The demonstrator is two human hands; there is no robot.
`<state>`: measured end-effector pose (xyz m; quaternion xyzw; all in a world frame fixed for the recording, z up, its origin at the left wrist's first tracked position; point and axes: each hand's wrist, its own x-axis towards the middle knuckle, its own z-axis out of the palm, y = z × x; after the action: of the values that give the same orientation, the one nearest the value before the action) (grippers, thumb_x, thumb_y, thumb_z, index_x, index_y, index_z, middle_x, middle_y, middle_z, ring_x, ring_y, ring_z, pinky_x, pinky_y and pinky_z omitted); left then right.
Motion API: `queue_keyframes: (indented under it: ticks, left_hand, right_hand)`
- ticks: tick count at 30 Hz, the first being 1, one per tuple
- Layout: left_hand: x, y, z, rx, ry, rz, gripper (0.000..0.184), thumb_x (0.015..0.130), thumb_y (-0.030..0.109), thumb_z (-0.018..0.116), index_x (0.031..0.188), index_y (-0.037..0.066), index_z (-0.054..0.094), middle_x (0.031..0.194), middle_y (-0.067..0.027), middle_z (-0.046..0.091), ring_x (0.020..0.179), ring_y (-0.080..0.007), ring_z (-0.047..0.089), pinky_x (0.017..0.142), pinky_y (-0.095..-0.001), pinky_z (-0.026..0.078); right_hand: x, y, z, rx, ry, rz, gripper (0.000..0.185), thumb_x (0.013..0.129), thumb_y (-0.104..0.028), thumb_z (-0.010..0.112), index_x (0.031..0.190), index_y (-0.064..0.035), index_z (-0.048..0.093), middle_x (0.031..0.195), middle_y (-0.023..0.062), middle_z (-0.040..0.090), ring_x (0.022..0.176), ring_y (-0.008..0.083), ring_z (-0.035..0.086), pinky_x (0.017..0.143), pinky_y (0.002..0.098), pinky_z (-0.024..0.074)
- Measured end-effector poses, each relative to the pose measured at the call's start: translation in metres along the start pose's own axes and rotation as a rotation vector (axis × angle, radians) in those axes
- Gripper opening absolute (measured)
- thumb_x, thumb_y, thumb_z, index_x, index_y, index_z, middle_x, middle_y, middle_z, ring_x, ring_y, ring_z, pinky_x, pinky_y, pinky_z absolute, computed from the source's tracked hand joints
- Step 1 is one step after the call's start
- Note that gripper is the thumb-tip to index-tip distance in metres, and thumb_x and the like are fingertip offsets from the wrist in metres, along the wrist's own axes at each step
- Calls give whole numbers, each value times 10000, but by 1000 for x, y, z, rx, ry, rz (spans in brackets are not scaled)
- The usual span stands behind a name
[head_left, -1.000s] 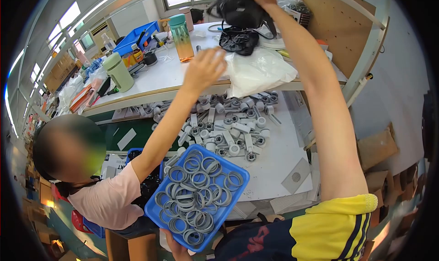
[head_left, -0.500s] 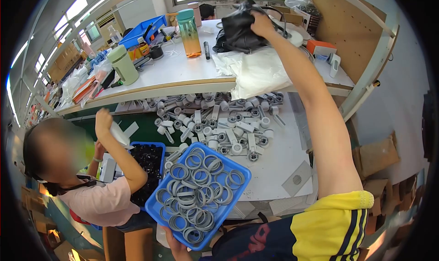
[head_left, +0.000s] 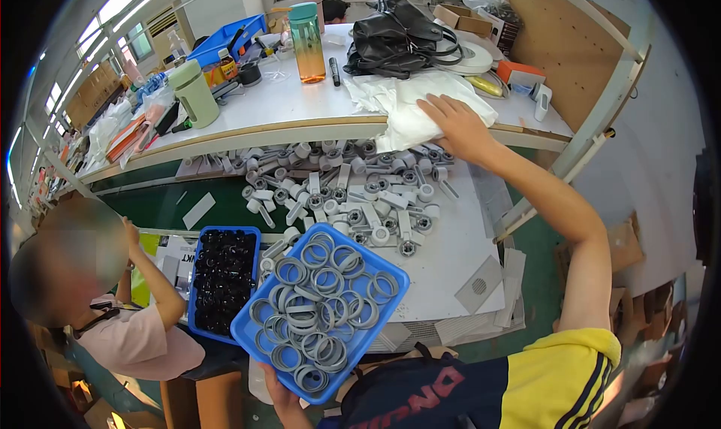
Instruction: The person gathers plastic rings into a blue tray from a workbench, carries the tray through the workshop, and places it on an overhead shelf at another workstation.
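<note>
My left hand (head_left: 279, 393) grips the near edge of a blue plastic tray (head_left: 393, 294), its fingers partly hidden beneath. Several grey rings (head_left: 302, 318) lie loose in that tray, which tilts towards me. My right hand (head_left: 460, 131) rests with fingers stretched out on a crumpled white plastic bag (head_left: 409, 102) at the shelf's front edge. Just behind it sits a black leather bag (head_left: 398, 40) with looped handles.
Many grey-white handled parts (head_left: 360, 196) cover the table under the shelf (head_left: 255, 113). A co-worker (head_left: 143, 331) sits at the left by a blue tray of black parts (head_left: 225, 279). A tumbler (head_left: 307, 46) and a green cup (head_left: 194, 95) stand on the shelf.
My right hand has let go of the black bag, now settled on the shelf, and come down and nearer onto the white plastic bag. The co-worker's raised hand has lowered.
</note>
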<state>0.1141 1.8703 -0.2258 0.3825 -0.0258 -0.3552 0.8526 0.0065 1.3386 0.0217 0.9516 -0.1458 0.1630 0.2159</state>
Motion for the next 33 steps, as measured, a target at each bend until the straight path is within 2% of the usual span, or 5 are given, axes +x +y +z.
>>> queue_keyframes:
  ticks: [1,5,9,25,33]
  left_hand:
    - [3,1,0,-14,-21,-13,632,985,506,312,1394,25,329,1346,-125,479,1181,-257,510,1012,-405,412]
    - [4,6,6,16,-50,-25,634,974,505,363,1387,25,340,1326,-123,490,1163,-256,515,993,-410,419]
    - [1,4,3,19,-39,-26,631,980,503,337,1385,20,341,1323,-119,498,1151,-238,529,986,-389,434]
    - [-8,-1,-11,-38,54,-66,639,965,519,373,1380,33,361,1327,-115,503,1161,-255,527,988,-397,433]
    - [-11,-2,-5,-46,78,-40,628,971,503,373,1368,16,368,1313,-117,512,1141,-249,540,971,-390,446]
  right_hand:
    - [-2,4,4,52,109,-27,645,718,-84,670,1327,-102,458,1294,148,528,1187,352,498,975,421,419]
    - [2,12,-7,333,217,43,530,700,48,575,1216,-72,572,1200,141,608,1109,313,571,963,375,441]
    - [-6,35,-14,470,156,36,507,742,85,522,1230,-45,561,1220,151,598,1139,314,562,981,352,420]
    - [-28,53,-37,681,193,87,511,769,86,548,1272,5,508,1234,155,590,1120,221,566,973,302,400]
    - [-27,47,-50,825,221,126,401,826,46,572,1223,27,518,1131,96,604,1066,161,551,940,275,402]
